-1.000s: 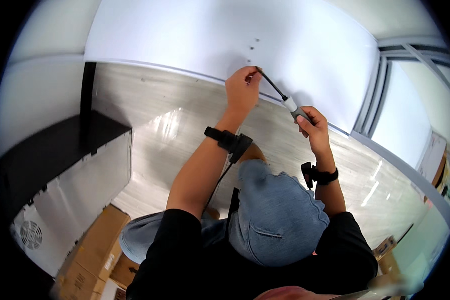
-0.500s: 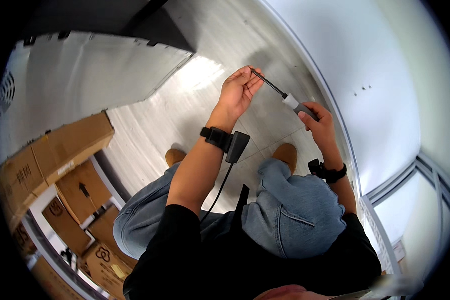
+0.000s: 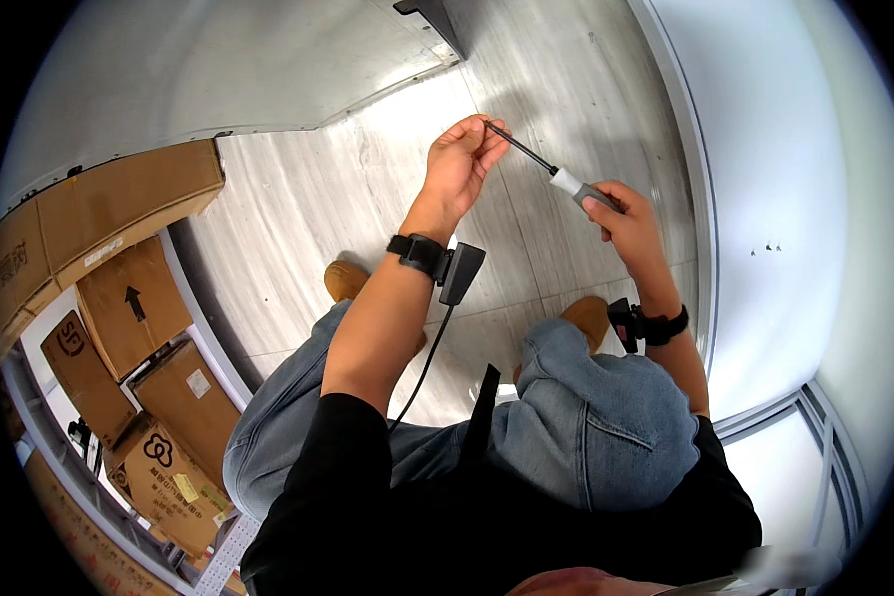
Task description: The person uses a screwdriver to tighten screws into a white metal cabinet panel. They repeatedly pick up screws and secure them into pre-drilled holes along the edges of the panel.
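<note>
My right hand (image 3: pixel 621 221) is wrapped round the grey and white handle of a screwdriver (image 3: pixel 567 182). The dark shaft slants up and left to my left hand (image 3: pixel 460 164), whose thumb and index finger pinch together at the tip; the other fingers are loosely curled. Whether anything small is also between those fingertips is hidden. Both hands are held above the floor in front of my knees. A black strap with a wedge-shaped black device (image 3: pixel 461 274) sits on my left wrist, its cable running down. Another black strapped device (image 3: pixel 649 328) is on my right wrist.
A large pale metal panel (image 3: pixel 228 70) stands at the far left. Cardboard boxes (image 3: pixel 134 290) fill a metal-framed rack at the left. On the right a white wall panel (image 3: pixel 765 149) rises close beside my right arm. Light wood-look floor (image 3: pixel 546 238) lies below.
My view has shifted, so the pale panel sits higher and more floor shows. Both hands keep the screwdriver between them in nearly the same pose.
</note>
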`<state>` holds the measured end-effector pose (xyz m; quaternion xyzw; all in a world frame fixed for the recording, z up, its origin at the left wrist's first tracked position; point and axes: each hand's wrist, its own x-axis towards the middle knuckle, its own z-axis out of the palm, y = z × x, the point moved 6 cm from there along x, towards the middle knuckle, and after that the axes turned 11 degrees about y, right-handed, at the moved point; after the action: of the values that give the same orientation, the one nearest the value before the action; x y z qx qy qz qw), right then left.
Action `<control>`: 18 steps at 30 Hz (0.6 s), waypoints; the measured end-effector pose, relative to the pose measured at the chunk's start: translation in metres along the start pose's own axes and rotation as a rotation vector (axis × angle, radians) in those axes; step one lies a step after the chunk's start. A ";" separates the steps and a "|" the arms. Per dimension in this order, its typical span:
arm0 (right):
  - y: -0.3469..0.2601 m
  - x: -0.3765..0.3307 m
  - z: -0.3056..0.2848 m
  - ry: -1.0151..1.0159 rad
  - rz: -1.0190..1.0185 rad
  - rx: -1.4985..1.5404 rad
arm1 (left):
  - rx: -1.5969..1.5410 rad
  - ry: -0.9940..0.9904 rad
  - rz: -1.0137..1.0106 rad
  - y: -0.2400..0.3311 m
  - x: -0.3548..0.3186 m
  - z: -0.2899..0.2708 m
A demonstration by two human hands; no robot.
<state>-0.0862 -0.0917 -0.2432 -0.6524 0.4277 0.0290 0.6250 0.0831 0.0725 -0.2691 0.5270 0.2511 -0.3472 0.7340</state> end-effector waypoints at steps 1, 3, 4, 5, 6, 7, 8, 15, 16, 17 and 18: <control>-0.003 0.004 0.003 0.004 -0.021 -0.029 | -0.014 0.005 0.006 0.000 0.004 -0.005; -0.007 0.007 0.009 0.019 -0.058 -0.083 | 0.044 0.042 0.019 0.000 0.010 -0.012; -0.014 0.005 0.012 0.038 -0.118 -0.137 | 0.074 0.059 0.026 0.001 0.012 -0.016; -0.022 0.004 0.014 0.056 -0.178 -0.192 | 0.094 0.077 0.019 0.002 0.015 -0.019; -0.027 0.004 0.017 0.074 -0.237 -0.246 | 0.114 0.095 0.012 0.003 0.019 -0.023; -0.029 0.004 0.021 0.097 -0.291 -0.279 | 0.135 0.113 0.006 0.003 0.022 -0.027; -0.033 0.005 0.023 0.120 -0.349 -0.312 | 0.141 0.112 -0.005 0.005 0.024 -0.027; -0.017 0.029 0.071 0.068 -0.247 -0.186 | 0.261 0.142 -0.052 0.024 0.070 -0.035; -0.004 0.039 0.083 0.044 -0.227 -0.136 | 0.270 0.145 -0.049 0.028 0.080 -0.033; 0.011 0.047 0.093 0.019 -0.203 -0.094 | 0.279 0.172 -0.035 0.028 0.087 -0.029; 0.013 0.053 0.102 -0.008 -0.184 -0.046 | 0.256 0.182 -0.036 0.030 0.095 -0.028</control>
<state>-0.0099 -0.0315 -0.3058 -0.7031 0.3627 -0.0159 0.6115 0.1665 0.0817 -0.3303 0.6410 0.2796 -0.3401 0.6287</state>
